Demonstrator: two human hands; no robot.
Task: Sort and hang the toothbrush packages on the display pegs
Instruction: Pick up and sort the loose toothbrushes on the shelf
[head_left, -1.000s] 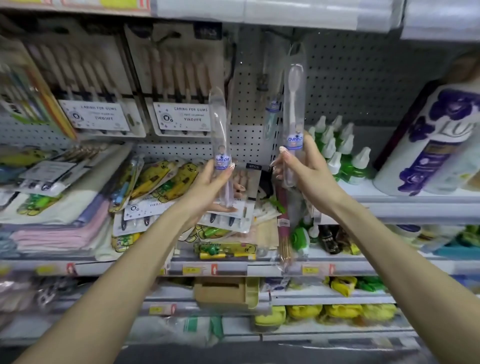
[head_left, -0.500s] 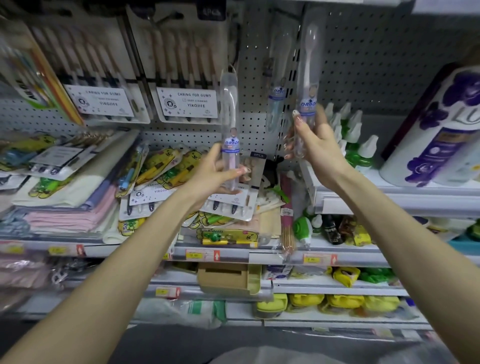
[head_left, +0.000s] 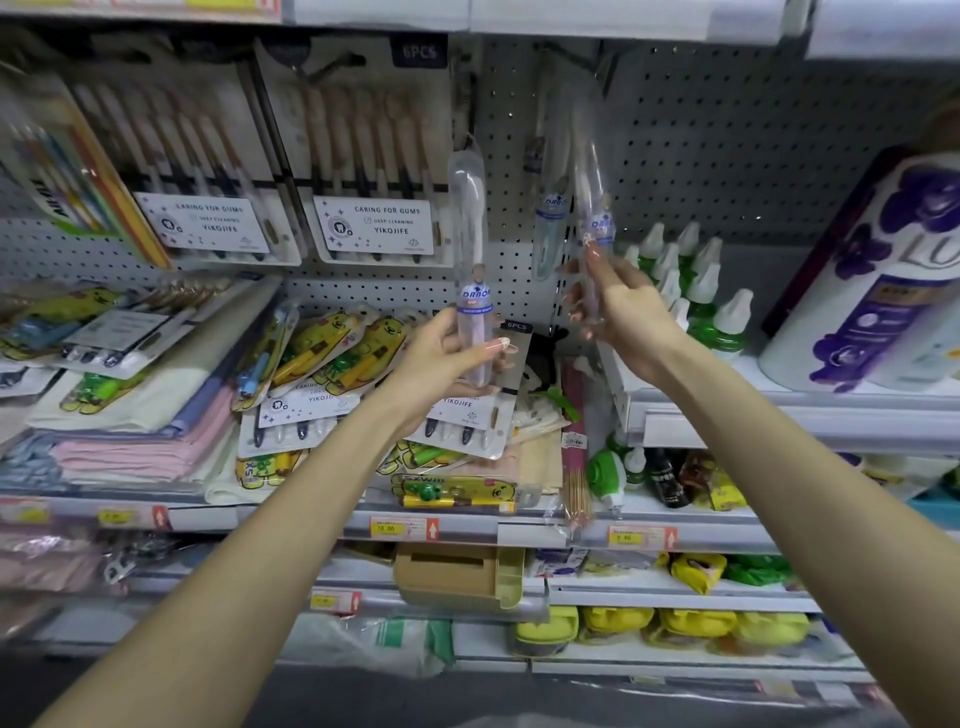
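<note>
**Two toothbrush tubes held up to the pegboard**

The left hand (head_left: 447, 358) is curled round the lower end of a slim clear plastic toothbrush tube with a blue-and-white label band (head_left: 470, 249). This tube is held upright in front of the grey perforated pegboard (head_left: 727, 156), just right of the hanging six-piece brush cards (head_left: 374, 156). A matching hung tube (head_left: 550, 208) is seen between the hands, suspended against the board. Further right, the right hand (head_left: 623, 306) is pinched on the lower part of a second clear tube (head_left: 592, 187). The top of that tube is blurred and leant left; whether its hang hole is on a peg cannot be told.

The tubes are judged light, stiff and smooth, so liable to slip or swing. They are best gripped low, near the label, so that the hang tab is left free.

Against the picture half a second earlier, the left tube is hardly shifted. The right tube is tilted further left, nearer the hung one.
</note>
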